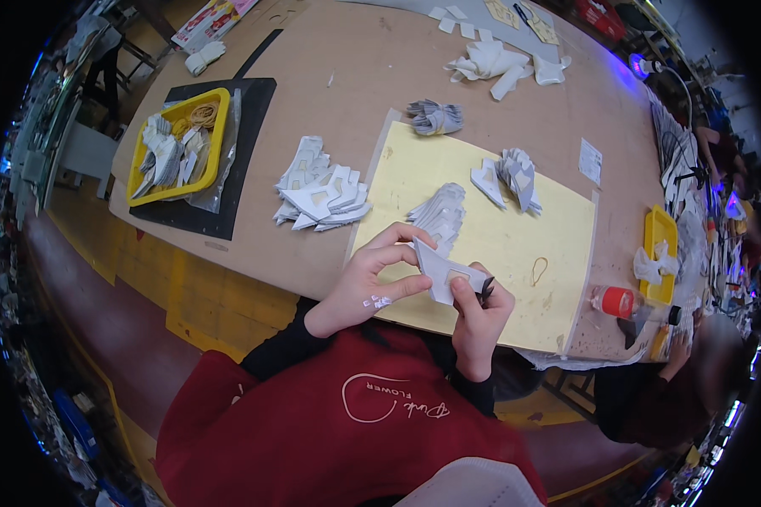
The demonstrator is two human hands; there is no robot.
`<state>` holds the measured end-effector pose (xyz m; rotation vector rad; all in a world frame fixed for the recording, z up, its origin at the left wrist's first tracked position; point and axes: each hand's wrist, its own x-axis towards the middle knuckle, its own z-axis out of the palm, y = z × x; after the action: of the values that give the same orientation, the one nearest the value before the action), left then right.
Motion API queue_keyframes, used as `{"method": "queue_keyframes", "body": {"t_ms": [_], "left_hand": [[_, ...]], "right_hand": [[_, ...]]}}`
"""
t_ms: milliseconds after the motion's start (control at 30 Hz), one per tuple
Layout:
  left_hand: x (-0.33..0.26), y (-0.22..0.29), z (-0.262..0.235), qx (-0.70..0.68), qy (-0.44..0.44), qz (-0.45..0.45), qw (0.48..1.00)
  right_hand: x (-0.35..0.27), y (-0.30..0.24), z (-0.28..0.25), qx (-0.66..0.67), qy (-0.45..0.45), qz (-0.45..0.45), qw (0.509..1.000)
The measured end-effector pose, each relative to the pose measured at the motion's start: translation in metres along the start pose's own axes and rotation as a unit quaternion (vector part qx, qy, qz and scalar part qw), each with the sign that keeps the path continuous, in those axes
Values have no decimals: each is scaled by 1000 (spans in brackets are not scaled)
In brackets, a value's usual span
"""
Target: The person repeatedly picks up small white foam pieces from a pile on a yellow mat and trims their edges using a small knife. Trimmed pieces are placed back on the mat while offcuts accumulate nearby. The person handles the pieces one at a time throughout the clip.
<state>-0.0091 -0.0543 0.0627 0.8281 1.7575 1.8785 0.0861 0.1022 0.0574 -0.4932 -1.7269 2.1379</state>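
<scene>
**White cut piece [435, 267] held between two hands above the yellow sheet [528, 317]**

The right hand [482, 319] pinches the piece, its thumb flat on the face beside a small window-like opening, the other fingers folded behind. The left hand [351, 289] has thumb and forefinger curved apart in a loop, both tips at the left edge of the piece; I cannot tell whether they grip it or merely steady it. White specks dot the skin near the left thumb's base.

Just beyond the piece, a fanned stack [438, 213] of similar shapes lies on the sheet, its near end partly covered by the hands and the piece. Farther right are a single loose shape [487, 182] and another bundle [520, 180]; a banded roll [435, 118] sits at the far edge. A rubber band [539, 270] rests right of the hands. Off the sheet, on the brown tabletop [347, 93], come a pile [317, 198] to the left and a yellow tray [221, 127] of pieces and bands on a black board [259, 101]. A red-labelled bottle [619, 302] lies at right.

A dark object [486, 289] shows at the right fingers, too covered to identify. The right hand's folded fingertips are hidden, and a co-worker [668, 393] near the right rim is blurred.
</scene>
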Motion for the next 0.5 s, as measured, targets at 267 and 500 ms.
{"method": "queue_keyframes", "body": {"t_ms": [267,500], "left_hand": [[4,-7,3,-172,-46,-47,983],[2,-10,-5,-162,10,-44,986]], "right_hand": [[8,5,0,244,-106,258,929],[12,-9,-2,-259,-26,-125,957]]}}
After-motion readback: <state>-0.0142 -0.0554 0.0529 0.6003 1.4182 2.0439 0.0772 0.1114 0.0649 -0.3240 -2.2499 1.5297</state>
